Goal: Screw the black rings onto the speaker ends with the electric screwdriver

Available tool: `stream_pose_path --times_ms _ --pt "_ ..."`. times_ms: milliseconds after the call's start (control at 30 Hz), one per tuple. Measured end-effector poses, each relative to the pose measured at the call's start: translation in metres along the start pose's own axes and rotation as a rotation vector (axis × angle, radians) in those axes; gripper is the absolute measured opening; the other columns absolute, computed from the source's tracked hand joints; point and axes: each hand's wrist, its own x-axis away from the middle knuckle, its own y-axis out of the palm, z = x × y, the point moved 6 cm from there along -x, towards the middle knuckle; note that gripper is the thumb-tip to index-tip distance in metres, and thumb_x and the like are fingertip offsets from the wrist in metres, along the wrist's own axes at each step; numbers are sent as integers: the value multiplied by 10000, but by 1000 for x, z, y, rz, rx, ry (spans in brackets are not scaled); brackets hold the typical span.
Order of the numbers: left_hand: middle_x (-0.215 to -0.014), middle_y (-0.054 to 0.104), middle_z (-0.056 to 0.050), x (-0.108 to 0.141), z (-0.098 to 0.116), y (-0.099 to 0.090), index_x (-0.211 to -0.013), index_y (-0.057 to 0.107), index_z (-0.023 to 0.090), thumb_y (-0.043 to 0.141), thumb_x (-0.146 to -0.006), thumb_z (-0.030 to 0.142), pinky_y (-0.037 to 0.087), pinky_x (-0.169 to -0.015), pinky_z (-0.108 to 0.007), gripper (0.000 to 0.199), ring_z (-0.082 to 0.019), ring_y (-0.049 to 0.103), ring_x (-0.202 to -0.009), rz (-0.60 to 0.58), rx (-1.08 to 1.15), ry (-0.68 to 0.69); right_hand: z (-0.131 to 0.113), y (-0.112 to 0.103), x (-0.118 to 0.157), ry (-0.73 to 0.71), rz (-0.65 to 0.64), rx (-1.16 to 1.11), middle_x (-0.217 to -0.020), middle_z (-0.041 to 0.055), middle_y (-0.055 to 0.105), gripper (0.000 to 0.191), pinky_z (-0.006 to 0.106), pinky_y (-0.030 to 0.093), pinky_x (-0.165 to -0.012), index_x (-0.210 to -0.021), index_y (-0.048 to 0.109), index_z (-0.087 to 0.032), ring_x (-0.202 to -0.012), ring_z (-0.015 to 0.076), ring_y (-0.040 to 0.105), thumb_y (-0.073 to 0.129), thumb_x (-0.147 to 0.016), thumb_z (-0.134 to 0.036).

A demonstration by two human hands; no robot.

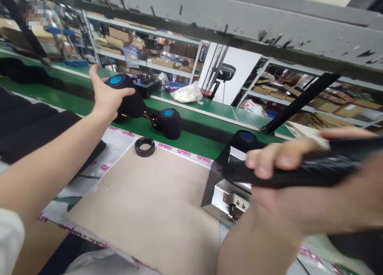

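Observation:
My left hand (107, 93) is at the far side of the bench, its fingers spread beside a black cylindrical unit (133, 101) with a blue round top. The thumb overlaps this unit; whether it touches is unclear. My right hand (278, 167), smeared by motion, grips a long black cylinder (323, 167) held sideways above a metal fixture (221, 203). A black ring (145, 147) lies on the far edge of a tan board (155, 203). Another blue-topped black unit (170, 123), with thin wires beside it, stands on the green bench surface.
Behind the fixture stands a dark blue-topped unit (245, 137). Black padded material (38, 123) lies at left. A plastic bag (187, 93) sits on the far strip. A grey beam (209, 16) crosses overhead, with a black slanted post (302, 101) at right.

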Motion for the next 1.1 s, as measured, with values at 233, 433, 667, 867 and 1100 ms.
stream_pose_path --times_ms 233,433,667,867,1100 --pt "-1426 643 -141 160 25 -61 -1642 341 283 1086 -527 383 597 -1137 -579 1345 -389 664 -1367 -309 76 -25 138 83 35 626 -482 453 -885 -40 665 482 229 446 -368 -1003 566 -213 -430 92 551 902 -759 -458" --pt "-1586 572 -179 243 2 -65 -1595 392 310 1033 -619 415 517 -1210 -670 1172 -449 582 -1490 -395 188 -229 227 136 72 610 -786 687 -1224 14 691 780 330 674 -786 -1369 579 -281 -971 216 731 958 -690 -332" --pt "-1578 596 -186 249 -12 -59 -1488 538 278 1042 -560 492 465 -1246 -702 1078 -496 553 -1507 -430 219 -346 258 157 75 548 -907 856 -1283 76 687 813 596 526 -1152 -1394 552 -252 -1254 377 668 955 -688 -300" --pt "-1496 670 -128 246 -10 -63 -1477 590 354 1042 -602 427 665 -1070 -554 987 -434 680 -1387 -482 246 -224 175 137 61 636 -789 750 -1248 40 680 847 270 594 -531 -1470 440 -294 -780 190 713 905 -777 -438" --pt "-1480 707 -108 241 4 -42 -1478 634 334 1015 -654 374 656 -1083 -503 909 -406 737 -1302 -661 428 -145 90 108 68 524 -1011 311 -1398 56 678 834 310 677 -910 -1433 563 -256 -1153 233 721 1010 -729 -265"
